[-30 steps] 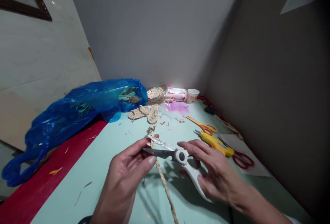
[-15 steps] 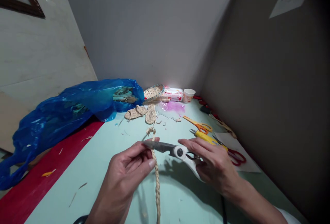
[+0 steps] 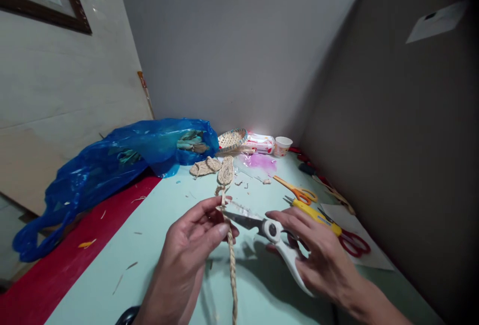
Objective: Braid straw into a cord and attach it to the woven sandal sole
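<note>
Braided cord [image 3: 233, 262] is up over the near half of the desk [image 3: 112, 260], long axis running from the near edge toward the far edge. Left hand [image 3: 190, 245] has it pinched; right hand [image 3: 318, 250] is wrapped round white-handled scissors [image 3: 272, 231], blades parted, tips toward the left edge. Pink-and-white pack [image 3: 261, 144] by the far edge has lettering, too small to read.

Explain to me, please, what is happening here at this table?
A person's left hand has its grip on a braided cord. The right hand has white-handled scissors in its grip, blades apart, tips at the cord. Flat braided pieces lie beyond; a blue plastic bag is to the left, orange-handled scissors to the right.
</note>
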Available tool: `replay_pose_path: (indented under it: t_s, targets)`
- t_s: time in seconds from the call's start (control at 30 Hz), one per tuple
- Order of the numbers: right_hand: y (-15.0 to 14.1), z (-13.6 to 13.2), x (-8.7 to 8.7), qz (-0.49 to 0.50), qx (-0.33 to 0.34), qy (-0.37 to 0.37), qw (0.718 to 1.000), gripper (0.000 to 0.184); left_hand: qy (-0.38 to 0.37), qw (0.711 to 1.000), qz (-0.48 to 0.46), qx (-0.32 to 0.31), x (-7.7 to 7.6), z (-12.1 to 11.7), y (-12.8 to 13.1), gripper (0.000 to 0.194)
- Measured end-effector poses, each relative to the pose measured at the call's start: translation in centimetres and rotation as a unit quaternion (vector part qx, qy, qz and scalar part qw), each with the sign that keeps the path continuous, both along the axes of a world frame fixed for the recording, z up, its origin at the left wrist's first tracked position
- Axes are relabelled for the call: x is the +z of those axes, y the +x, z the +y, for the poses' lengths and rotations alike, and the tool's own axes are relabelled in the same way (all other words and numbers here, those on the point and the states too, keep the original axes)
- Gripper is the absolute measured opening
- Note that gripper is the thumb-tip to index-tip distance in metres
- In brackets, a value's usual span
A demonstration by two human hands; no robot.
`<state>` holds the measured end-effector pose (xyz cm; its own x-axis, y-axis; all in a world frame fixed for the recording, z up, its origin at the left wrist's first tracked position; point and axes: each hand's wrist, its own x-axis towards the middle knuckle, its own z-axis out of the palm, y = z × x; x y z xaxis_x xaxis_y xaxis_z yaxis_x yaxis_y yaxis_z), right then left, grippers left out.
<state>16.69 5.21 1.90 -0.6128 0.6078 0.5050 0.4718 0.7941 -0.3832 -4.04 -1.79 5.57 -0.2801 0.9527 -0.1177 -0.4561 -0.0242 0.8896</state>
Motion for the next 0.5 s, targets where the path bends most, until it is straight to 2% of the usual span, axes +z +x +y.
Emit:
replay_pose_path:
  t_s: [0.2,0.33,0.5]
  targets:
    - [0.7,0.4,-0.8,-0.054,-0.017,0.045,0.997,0.054,0.005,1.000,-0.021,-0.009,0.1,0.2,-0.4,0.033]
    - [1.4,0.5,-0.8,-0.080,-0.032,0.086,0.993,0.070,-0.001,1.000,-0.004,0.007,-0.3,0.4,-0.7,0.038]
    - [1.4,0.4,-0.5,-0.094,-0.057,0.145,0.983,0.074,0.005,0.998,0.047,0.046,-0.6,0.5,-0.6,0.045]
